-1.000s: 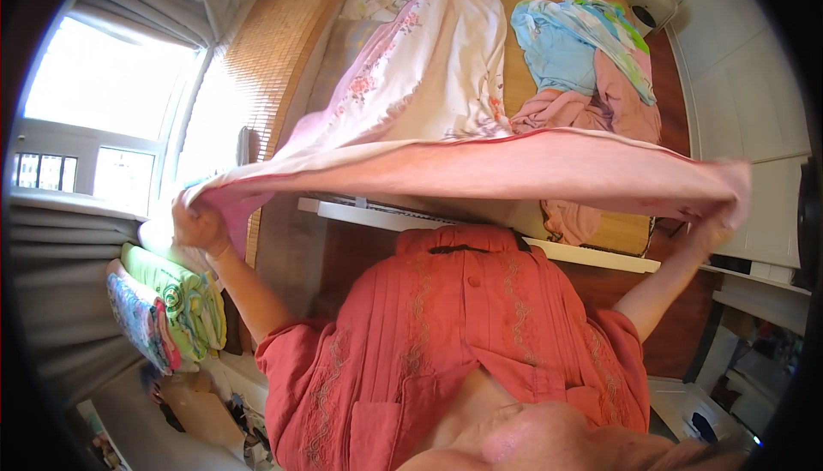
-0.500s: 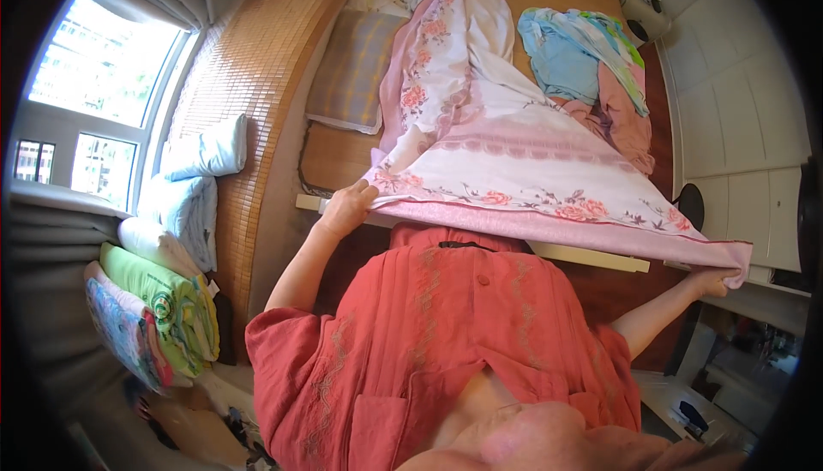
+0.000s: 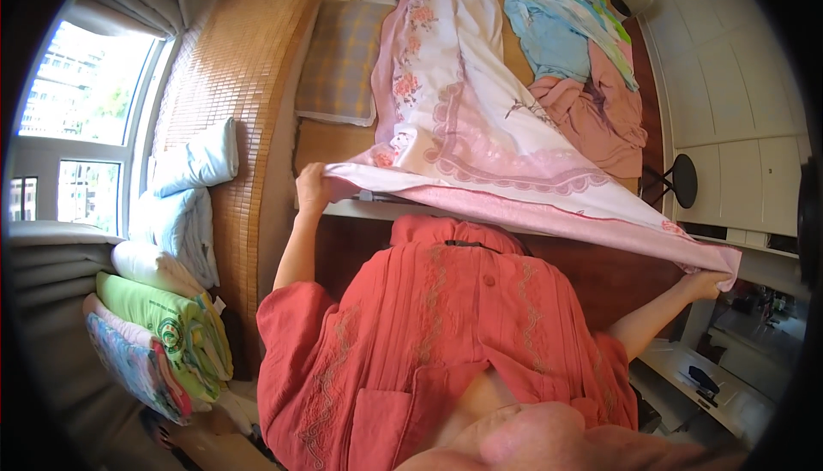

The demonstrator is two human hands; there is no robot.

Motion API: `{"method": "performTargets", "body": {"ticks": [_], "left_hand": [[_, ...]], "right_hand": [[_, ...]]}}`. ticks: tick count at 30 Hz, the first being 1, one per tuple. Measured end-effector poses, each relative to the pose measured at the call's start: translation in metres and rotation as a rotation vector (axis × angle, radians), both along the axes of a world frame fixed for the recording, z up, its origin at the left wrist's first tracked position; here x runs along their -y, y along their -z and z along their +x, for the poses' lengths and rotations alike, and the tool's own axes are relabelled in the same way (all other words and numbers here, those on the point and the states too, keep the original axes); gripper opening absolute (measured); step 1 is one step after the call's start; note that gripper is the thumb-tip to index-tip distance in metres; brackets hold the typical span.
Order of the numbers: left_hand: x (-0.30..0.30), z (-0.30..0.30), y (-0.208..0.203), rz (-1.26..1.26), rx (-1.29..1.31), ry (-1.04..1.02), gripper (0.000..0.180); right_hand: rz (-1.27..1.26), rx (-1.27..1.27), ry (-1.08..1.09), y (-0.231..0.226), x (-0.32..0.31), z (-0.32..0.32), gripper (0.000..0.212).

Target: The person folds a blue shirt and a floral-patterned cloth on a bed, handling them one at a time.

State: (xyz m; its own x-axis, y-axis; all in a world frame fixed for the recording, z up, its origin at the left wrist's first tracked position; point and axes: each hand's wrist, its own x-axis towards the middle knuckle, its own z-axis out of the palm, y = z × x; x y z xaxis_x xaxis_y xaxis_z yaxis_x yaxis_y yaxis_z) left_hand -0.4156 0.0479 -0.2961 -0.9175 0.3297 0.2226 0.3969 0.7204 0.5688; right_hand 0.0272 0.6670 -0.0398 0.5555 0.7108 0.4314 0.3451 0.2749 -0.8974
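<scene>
A white and pink duvet cover [image 3: 506, 141] with a rose pattern stretches from the far side of the bed toward me. Its near edge is drawn out between my two hands, with the pink underside showing along it. My left hand [image 3: 312, 186] is closed on the left corner, at the bed's near edge. Out to the right, my right hand [image 3: 705, 284] grips the other corner, which sits lower and closer to me. Folds of the cloth cover part of each hand's fingers.
A plaid pillow [image 3: 339, 60] lies on the bed's left. Crumpled blue and pink bedding [image 3: 557, 51] is heaped to the right. Folded quilts [image 3: 154, 308] are stacked at the left near the window [image 3: 94, 85]. A dark round stool [image 3: 683, 181] stands beside the white cabinets [image 3: 729, 111].
My left hand has moved left and away from me, pulling its corner outward. The near edge is stretched wider, and its printed floral border has mostly folded out of sight. My right hand keeps its grip.
</scene>
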Motion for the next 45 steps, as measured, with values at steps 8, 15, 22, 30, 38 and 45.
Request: {"method": "performTargets", "body": {"ticks": [8, 15, 22, 30, 38, 45], "left_hand": [[0.016, -0.048, -0.107, 0.54, -0.55, -0.521, 0.018], [0.062, 0.022, -0.267, 0.653, -0.801, -0.611, 0.022], [0.051, 0.067, -0.327, 0.475, -0.872, -0.711, 0.026], [0.057, 0.05, -0.274, -0.149, -0.414, -0.688, 0.032], [0.066, 0.143, -0.02, 0.818, 1.275, -0.929, 0.039], [0.048, 0.144, 0.03, -0.515, 1.011, -0.143, 0.04]], "right_hand": [[-0.157, -0.443, -0.694, 0.025, -0.048, -0.039, 0.064], [0.056, 0.361, -1.001, 0.042, -0.119, -0.024, 0.047], [-0.248, 0.149, -1.03, 0.085, -0.133, -0.077, 0.046], [-0.675, 0.81, -1.507, 0.161, -0.153, -0.099, 0.038], [-1.596, 0.674, -1.277, 0.354, -0.008, 0.026, 0.041], [-1.357, 0.111, -1.282, 0.327, 0.016, -0.046, 0.045]]}}
